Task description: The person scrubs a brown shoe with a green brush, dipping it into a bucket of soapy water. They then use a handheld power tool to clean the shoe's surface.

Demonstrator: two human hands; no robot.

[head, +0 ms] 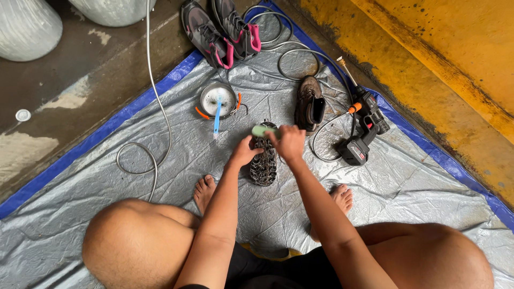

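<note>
One grey tarp with a blue border [134,107] covers most of the floor under you, laid out so the wet, dirty work stays off the concrete. You sit low on it with your knees wide and your bare feet planted either side of the work, which keeps the shoe right in front of you.

Off to your right lies a cordless pressure washer gun [364,131], its thin hose [155,101] looping away across the tarp, set down within reach but well apart from your hands. A pair of grey sneakers with pink linings [222,29] rests at the tarp's far edge, and a brown shoe [309,104] stands just beyond your right hand. A round metal bowl of soapy water [217,99] sits near your left side with a blue-handled toothbrush [217,115] resting in it.

Between your feet, the dark shoe [264,163] lies sole up, treads facing you. Your left hand [243,154] holds its side, fingers closed on the shoe to steady it. Your right hand [289,143] grips a pale green scrub brush [260,130] at the shoe's toe end, fingers wrapped tight on it; the bristles seem to be pressed to the sole, though your hand hides the contact.
</note>
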